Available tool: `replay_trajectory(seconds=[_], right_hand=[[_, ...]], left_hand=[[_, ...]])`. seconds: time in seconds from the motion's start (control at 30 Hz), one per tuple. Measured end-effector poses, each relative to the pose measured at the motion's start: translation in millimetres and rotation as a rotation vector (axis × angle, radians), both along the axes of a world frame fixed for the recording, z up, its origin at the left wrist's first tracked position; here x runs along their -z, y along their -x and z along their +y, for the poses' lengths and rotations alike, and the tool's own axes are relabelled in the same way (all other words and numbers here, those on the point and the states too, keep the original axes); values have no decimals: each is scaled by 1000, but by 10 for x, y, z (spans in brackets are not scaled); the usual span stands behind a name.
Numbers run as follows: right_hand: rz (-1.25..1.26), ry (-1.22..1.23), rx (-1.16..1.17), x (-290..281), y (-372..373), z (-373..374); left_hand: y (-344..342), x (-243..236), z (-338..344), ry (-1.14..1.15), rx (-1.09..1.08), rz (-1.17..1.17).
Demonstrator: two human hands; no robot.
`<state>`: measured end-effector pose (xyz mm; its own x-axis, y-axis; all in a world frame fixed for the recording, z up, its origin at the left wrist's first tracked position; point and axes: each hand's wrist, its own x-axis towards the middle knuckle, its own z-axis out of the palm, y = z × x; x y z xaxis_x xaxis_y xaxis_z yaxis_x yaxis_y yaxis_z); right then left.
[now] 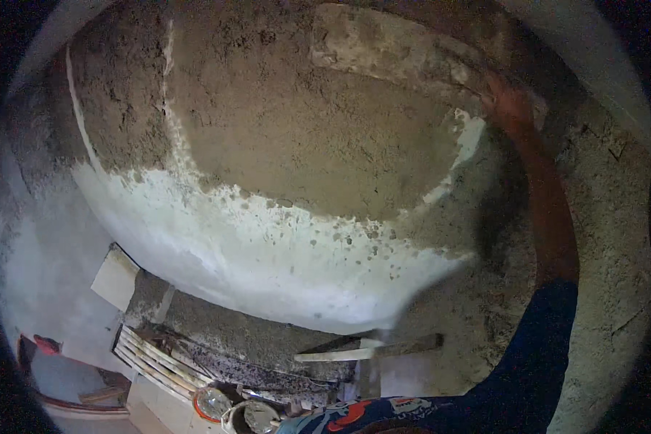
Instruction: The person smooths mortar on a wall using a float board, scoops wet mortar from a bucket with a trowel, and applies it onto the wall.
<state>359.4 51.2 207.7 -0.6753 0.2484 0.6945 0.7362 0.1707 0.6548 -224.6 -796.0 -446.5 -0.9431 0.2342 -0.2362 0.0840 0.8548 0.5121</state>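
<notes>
My right hand [512, 107] reaches up to the wall at the upper right, with its arm in a dark blue sleeve. Its fingers are closed on the right end of a long, flat, mortar-smeared plastering float [394, 49]. The float lies against the upper part of a wall coated in grey-brown plaster [289, 137]. Below the plaster runs a ragged white band [267, 246] with small grey spatters. Thin white lines climb the wall at left, and another white strip [469, 141] shows just below my hand. My left hand is out of the picture.
A light batten [340, 354] juts out below the white band. At lower left are a pale square panel [116, 278], several long strips [159, 362], an orange-rimmed round container [211, 403] and a bucket [257, 418]. A red-edged frame [72, 376] stands farther left.
</notes>
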Motion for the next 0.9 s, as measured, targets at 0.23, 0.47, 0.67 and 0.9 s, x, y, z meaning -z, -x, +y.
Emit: replay_trajectory(seconds=[0.23,0.47,0.67,0.9], right_hand=[[352,301,-191,-682,1757,-853],[358,484,-346,-665,1131,-809],[295,191,-43,-516,335,-272],[705,653,-415,-970,1853,-694]], left_hand=[[-29,-314,288,40,38,-16],[558,-474,950,-96,118,131],[185,-574,763,-12,87,29],[660,-519,931,-87,117,61]])
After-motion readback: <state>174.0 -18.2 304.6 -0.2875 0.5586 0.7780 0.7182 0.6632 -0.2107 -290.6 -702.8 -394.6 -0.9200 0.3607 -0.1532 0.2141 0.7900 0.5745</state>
